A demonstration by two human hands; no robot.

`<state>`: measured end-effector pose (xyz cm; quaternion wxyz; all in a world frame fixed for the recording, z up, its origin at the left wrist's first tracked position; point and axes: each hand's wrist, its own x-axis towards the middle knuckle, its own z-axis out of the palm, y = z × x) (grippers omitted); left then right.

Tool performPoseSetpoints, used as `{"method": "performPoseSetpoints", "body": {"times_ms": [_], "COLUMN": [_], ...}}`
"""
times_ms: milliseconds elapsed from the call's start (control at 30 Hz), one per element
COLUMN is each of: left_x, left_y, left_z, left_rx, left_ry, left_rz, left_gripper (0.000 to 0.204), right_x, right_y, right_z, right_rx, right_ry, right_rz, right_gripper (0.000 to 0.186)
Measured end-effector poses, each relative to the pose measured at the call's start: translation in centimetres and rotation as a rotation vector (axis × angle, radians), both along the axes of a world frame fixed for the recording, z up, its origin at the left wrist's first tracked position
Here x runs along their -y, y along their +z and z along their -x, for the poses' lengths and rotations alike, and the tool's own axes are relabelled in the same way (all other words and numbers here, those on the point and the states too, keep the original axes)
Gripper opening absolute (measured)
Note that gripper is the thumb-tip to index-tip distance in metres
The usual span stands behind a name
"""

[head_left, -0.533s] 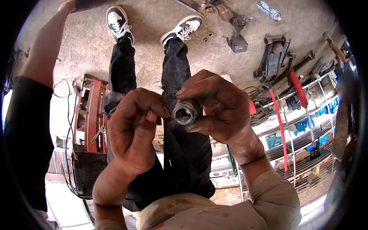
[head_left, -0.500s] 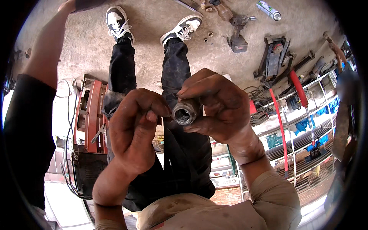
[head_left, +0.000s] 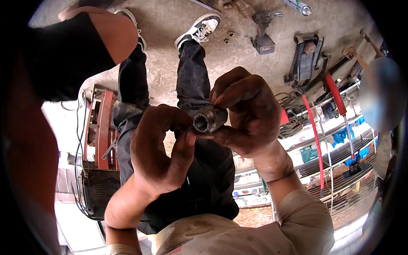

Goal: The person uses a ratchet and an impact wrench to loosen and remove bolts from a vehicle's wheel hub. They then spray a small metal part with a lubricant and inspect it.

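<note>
A short, greasy metal sleeve with a threaded bore (head_left: 211, 118) is held up in front of my lap, its open end tilted toward me and to the left. My right hand (head_left: 248, 112) grips the far end between thumb and bent fingers. My left hand (head_left: 161, 146) is curled in a pinch at the near end, with the thumb tip against the lower left rim. Its index fingertip is partly lost in shadow beside the sleeve. Both hands are dark with grime.
On the concrete floor lie a cordless impact wrench (head_left: 263, 34), a spray can (head_left: 301, 7) and a dark metal jack (head_left: 306, 57). A red-framed machine (head_left: 104, 127) with cables stands left. Another person's bent limb with black cloth (head_left: 68, 59) reaches in. A wire rack (head_left: 335, 161) stands right.
The sleeve has turned, so more of its side shows. My left fingertips have come closer to its rim. The other person's limb has swung inward at the upper left.
</note>
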<state>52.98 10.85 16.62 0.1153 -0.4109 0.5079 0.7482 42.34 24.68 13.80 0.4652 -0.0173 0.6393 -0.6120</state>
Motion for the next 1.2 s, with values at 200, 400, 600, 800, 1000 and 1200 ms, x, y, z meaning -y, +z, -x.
{"method": "performPoseSetpoints", "body": {"times_ms": [200,400,600,800,1000,1200], "left_x": [-1.9,-0.9,-0.5,0.5,-1.4,-4.9], "left_y": [-0.1,0.9,3.0,7.0,10.7,14.4], "left_z": [-0.1,0.1,1.9,3.5,2.9,-0.4], "left_rx": [-0.160,-0.165,-0.178,-0.194,-0.265,-0.142], "left_ry": [0.167,-0.191,-0.333,-0.446,-0.354,-0.138], "left_rz": [0.201,0.281,0.225,0.221,0.234,-0.001], "left_gripper": [0.027,0.033,0.037,0.030,0.021,0.009], "right_x": [-0.7,-2.2,-2.4,-3.7,-4.7,-6.1], "right_y": [-0.1,0.5,3.6,7.6,12.5,16.5], "right_z": [0.4,2.5,3.9,5.3,6.2,5.7], "right_rx": [-0.077,-0.148,0.068,0.082,0.034,0.359], "right_ry": [0.017,0.345,0.276,0.406,0.554,0.636], "right_rz": [-0.022,0.005,-0.074,-0.076,-0.077,-0.090], "right_gripper": [0.041,0.042,0.032,0.034,0.035,0.034]}}
